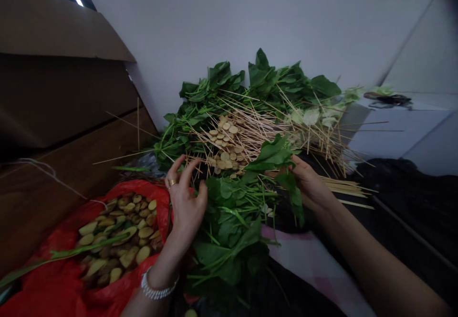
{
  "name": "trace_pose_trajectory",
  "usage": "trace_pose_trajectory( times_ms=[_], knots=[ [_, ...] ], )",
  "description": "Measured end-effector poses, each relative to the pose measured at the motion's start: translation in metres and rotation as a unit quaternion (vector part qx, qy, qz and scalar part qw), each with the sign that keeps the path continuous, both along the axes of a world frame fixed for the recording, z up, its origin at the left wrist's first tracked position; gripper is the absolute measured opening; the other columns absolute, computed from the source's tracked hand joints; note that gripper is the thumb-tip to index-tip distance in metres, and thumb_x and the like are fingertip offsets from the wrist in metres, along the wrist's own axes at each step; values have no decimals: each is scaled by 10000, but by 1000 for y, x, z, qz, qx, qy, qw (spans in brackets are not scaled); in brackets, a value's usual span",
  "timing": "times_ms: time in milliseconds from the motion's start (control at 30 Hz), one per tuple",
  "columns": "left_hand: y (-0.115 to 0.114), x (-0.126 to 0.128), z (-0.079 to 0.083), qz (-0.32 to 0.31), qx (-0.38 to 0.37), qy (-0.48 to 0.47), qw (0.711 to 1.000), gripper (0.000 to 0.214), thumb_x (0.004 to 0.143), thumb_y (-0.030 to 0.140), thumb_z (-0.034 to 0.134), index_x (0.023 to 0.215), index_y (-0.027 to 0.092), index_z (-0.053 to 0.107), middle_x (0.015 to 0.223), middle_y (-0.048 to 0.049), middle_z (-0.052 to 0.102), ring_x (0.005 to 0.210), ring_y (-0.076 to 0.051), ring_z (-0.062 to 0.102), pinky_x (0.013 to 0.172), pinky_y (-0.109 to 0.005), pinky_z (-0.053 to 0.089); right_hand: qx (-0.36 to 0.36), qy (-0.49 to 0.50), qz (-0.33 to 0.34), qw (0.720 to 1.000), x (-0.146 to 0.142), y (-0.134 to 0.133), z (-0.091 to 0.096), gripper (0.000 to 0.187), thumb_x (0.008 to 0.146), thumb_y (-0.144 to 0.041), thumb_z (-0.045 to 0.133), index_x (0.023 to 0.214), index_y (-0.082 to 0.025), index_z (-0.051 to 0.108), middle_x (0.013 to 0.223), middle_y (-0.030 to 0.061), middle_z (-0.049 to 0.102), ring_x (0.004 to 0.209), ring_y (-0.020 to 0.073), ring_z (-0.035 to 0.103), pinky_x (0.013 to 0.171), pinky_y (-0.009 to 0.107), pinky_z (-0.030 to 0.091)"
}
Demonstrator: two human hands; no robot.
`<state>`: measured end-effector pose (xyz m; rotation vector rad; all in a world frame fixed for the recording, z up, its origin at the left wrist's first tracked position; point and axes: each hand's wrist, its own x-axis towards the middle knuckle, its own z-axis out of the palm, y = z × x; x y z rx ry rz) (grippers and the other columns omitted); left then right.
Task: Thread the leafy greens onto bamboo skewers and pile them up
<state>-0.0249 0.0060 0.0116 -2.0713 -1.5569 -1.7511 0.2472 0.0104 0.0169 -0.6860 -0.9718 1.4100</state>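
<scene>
My right hand (308, 179) grips a bunch of leafy greens (272, 154), its broad leaves hanging down from my fingertips. My left hand (186, 197) is raised with fingers apart and bent, nothing seen between them; a ring and a bracelet are on it. Between my hands lies a heap of loose leafy greens (232, 221) with thin stems. Just beyond, sliced potatoes threaded on skewers (225, 135) are piled with their sticks pointing right. Left of my left hand, a red plastic bag (150, 190) holds many potato slices (118, 231), with a green stem across them.
Skewered greens (286, 80) lean along the pale wall (250, 16). Pale leafy skewers (315, 116) lie at the right, near bare sticks (345, 188). A cardboard box (64, 88) stands at the left. Black plastic (404, 188) lies at the right.
</scene>
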Motion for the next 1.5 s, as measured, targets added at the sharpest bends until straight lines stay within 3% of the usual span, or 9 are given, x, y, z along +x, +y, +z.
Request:
trace_pose_trajectory(
  times_ms=[100, 200, 300, 400, 500, 700, 867, 1033, 1500],
  knots=[
    [-7, 0, 6, -136, -34, 115, 983, 268, 771, 44, 527, 827, 229, 713, 1046, -42, 658, 1089, -227, 543, 985, -409, 402, 4, -4, -1, 1000, 1, 2, -3, 178, 747, -292, 742, 812, -222, 592, 577, -63, 554, 384, 54, 364, 371, 177, 288],
    [-11, 4, 7, -281, -142, 214, 925, 253, 802, 81, 569, 920, 240, 726, 995, -32, 672, 1029, -214, 544, 919, -380, 433, 5, -4, -2, 1000, 1, 3, -5, 169, 746, -262, 732, 766, -217, 571, 557, -66, 543, 386, 56, 376, 372, 171, 287],
    [-12, 9, 3, -296, -183, 310, 885, 215, 798, 185, 689, 985, 278, 734, 1065, -36, 658, 1084, -244, 500, 922, -410, 396, 5, -11, 5, 1000, 1, 2, -5, 154, 762, -259, 717, 780, -218, 569, 566, -65, 548, 386, 58, 376, 376, 174, 301],
    [-12, 12, -2, -283, -182, 343, 877, 179, 797, 225, 723, 966, 282, 740, 1055, -44, 663, 1078, -253, 497, 904, -420, 383, 1, -23, 11, 1000, 0, 1, -4, 147, 781, -287, 705, 833, -227, 580, 575, -63, 556, 375, 61, 367, 379, 187, 316],
    [-9, 12, -5, -297, -165, 275, 899, 137, 827, 260, 697, 953, 276, 749, 1089, -63, 665, 1096, -252, 514, 917, -419, 410, 2, -38, 12, 999, 0, 1, -5, 146, 796, -308, 694, 829, -232, 574, 565, -63, 552, 362, 62, 350, 375, 195, 312],
    [-4, 5, 1, -232, -158, -72, 957, 198, 847, 312, 656, 980, 221, 772, 972, -79, 736, 906, -212, 651, 831, -328, 503, 11, -70, 39, 997, 0, -2, -4, 218, 821, -375, 685, 773, -207, 553, 530, -59, 561, 321, 38, 295, 334, 180, 174],
    [-5, 4, 6, -217, -261, -261, 904, 368, 790, 415, 711, 1072, 181, 747, 954, -86, 765, 937, -237, 671, 838, -324, 515, 24, -145, 149, 978, -4, -12, -2, 251, 896, -420, 591, 831, -181, 550, 545, -50, 597, 309, 22, 257, 338, 173, 108],
    [-7, 9, 4, -252, -333, -354, 837, 325, 678, 365, 817, 940, 176, 776, 866, -68, 773, 828, -190, 687, 738, -268, 519, 22, -264, 245, 932, -20, -22, -3, 288, 931, -446, 519, 848, -172, 541, 597, -34, 615, 367, 39, 293, 363, 171, 167],
    [-4, 11, -1, -253, -362, -392, 807, 301, 609, 355, 860, 848, 186, 790, 786, -54, 773, 663, -148, 672, 652, -248, 512, 85, -368, 168, 911, -41, -31, -2, 266, 966, -326, 456, 775, -178, 567, 615, -22, 598, 492, 84, 403, 489, 202, 307]
  ],
)
